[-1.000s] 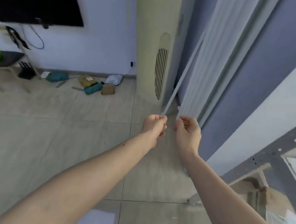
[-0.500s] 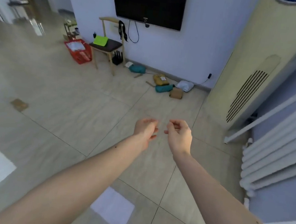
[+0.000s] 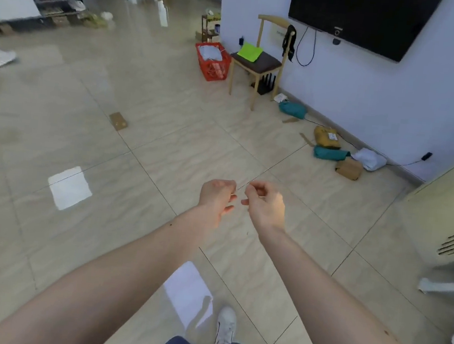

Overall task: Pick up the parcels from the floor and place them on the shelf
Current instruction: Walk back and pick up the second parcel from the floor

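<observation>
Left hand [image 3: 217, 196]: we hold it out in front, fingers loosely curled, holding nothing
Right hand [image 3: 266, 202]: just beside the left, fingers curled in, also empty
Parcels: by the wall under the television [image 3: 360, 16] we see a yellow parcel [image 3: 325, 136], a teal parcel [image 3: 330, 153], a brown box [image 3: 349, 168] and a white bag [image 3: 369, 158] close together on the floor [image 3: 166, 151]; another teal parcel [image 3: 292, 109] lies near the chair [image 3: 257, 60]
Flat cardboard piece [image 3: 118, 121]: alone on the tiles, well apart from the rest
Red basket [image 3: 212, 61]: just left of the chair

Tiled floor [image 3: 167, 143] has parcels scattered way beyond the fingertips [image 3: 231, 197], up right by the wall: yellow parcel [image 3: 325, 136], teal parcel [image 3: 330, 153], brown box [image 3: 348, 169], white bag [image 3: 369, 158]. Flat cardboard piece [image 3: 118, 121] lies far up left of them.
</observation>
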The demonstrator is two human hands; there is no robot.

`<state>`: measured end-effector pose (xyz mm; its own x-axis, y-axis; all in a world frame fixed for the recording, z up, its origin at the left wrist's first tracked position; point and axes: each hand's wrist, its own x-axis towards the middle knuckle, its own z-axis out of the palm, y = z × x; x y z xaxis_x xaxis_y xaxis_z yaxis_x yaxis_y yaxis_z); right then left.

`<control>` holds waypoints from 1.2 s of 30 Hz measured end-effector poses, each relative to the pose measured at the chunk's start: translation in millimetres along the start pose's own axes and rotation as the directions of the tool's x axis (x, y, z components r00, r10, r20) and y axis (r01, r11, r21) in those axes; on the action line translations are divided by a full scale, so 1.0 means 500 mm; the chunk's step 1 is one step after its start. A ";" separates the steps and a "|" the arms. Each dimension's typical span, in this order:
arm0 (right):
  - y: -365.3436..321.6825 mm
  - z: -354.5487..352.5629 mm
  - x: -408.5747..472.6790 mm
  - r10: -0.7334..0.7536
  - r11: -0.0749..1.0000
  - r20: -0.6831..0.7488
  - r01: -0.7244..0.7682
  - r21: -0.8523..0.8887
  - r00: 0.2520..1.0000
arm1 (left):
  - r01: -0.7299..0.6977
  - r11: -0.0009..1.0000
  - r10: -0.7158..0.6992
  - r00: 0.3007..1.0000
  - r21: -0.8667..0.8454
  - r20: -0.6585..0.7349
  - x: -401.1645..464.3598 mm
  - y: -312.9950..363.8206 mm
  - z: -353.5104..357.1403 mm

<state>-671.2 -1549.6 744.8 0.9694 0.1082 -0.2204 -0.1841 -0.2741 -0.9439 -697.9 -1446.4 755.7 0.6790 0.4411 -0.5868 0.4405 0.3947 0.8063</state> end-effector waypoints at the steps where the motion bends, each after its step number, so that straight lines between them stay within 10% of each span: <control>1: -0.005 0.026 0.022 0.000 1.000 0.039 0.000 -0.011 0.999 | 0.003 1.000 -0.004 1.000 -0.022 -0.025 0.021 0.011 -0.014; 16: -0.105 0.375 0.301 0.002 0.993 0.482 0.056 -0.108 0.876 | -0.028 0.968 -0.070 0.924 -0.249 -0.376 0.307 0.163 -0.237; 36: -0.295 0.969 0.560 0.050 0.991 0.541 0.024 -0.129 0.840 | -0.028 0.967 -0.085 0.902 -0.254 -0.423 0.708 0.458 -0.656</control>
<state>-451.2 -1015.9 703.2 0.7166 0.5940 -0.3655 -0.1382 -0.3928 -0.9092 -549.1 -935.7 708.6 0.3266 0.7053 -0.6292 0.2579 0.5739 0.7773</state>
